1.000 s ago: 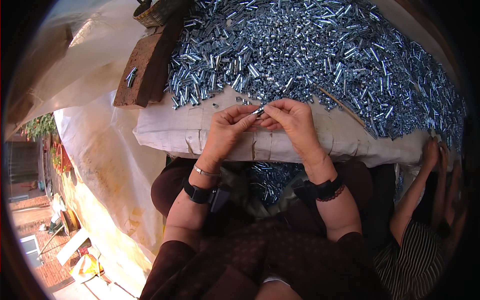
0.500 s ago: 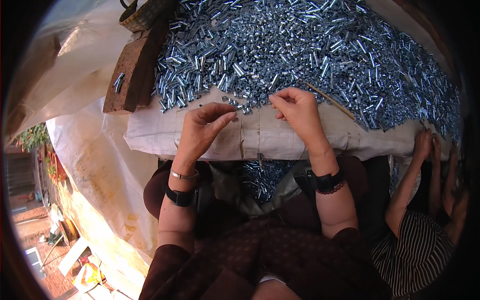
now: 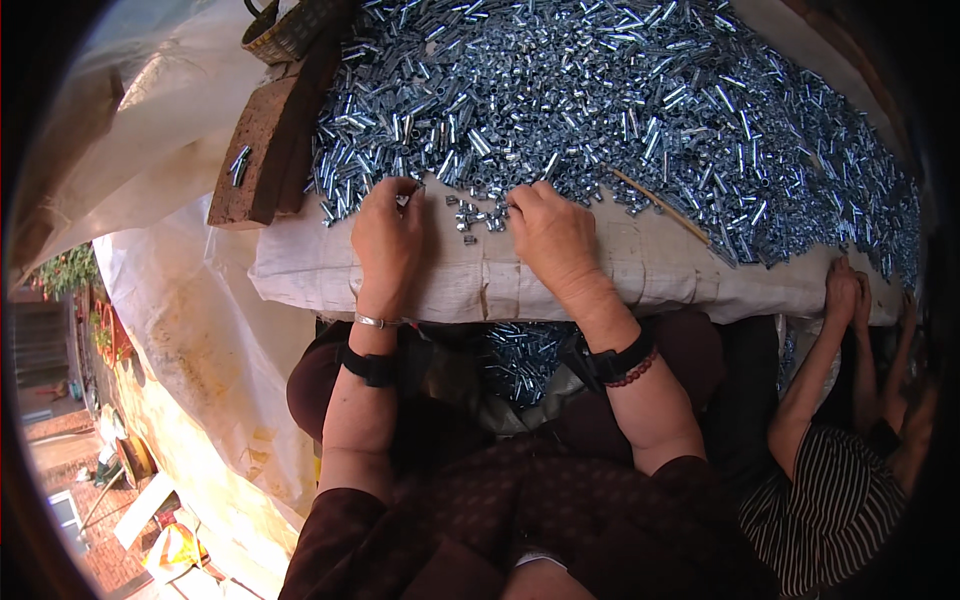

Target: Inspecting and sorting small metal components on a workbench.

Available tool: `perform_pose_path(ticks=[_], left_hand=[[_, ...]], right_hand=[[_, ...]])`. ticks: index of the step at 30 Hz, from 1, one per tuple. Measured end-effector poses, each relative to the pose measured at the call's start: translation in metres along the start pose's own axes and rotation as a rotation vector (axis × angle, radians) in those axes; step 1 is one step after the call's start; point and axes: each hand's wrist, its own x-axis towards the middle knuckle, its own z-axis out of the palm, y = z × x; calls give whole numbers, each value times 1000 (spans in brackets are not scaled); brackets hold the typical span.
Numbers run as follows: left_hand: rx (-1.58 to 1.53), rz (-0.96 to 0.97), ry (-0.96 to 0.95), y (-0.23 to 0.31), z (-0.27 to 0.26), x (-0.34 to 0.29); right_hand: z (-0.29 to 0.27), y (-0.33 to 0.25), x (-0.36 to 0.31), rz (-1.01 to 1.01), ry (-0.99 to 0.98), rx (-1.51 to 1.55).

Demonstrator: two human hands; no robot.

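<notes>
Metal bolts [image 3: 600,90] being sorted on white sacking [image 3: 560,275]

The left hand [image 3: 388,235] is curled on a small piece; the right hand [image 3: 550,235] is laid flat, its grasp hidden.

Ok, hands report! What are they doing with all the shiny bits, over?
Left hand and right hand both palm-down at near edge of the metal sleeves pile. Fingers curled in loose pieces; grip unclear. Thin wooden stick lies right of right hand.

fingertips of both hands [image 3: 470,235] buried among metal pieces [image 3: 600,90], pile cut off at top edge
</notes>
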Motion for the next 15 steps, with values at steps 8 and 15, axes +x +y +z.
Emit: perform_pose_path(ticks=[8, 15], left_hand=[[-925, -289, -268, 33, -12, -16], [-1127, -471, -421, 41, -13, -27]], right_hand=[[-5, 8, -2, 72, 9, -68], [-19, 5, 4, 458, -89, 941]])
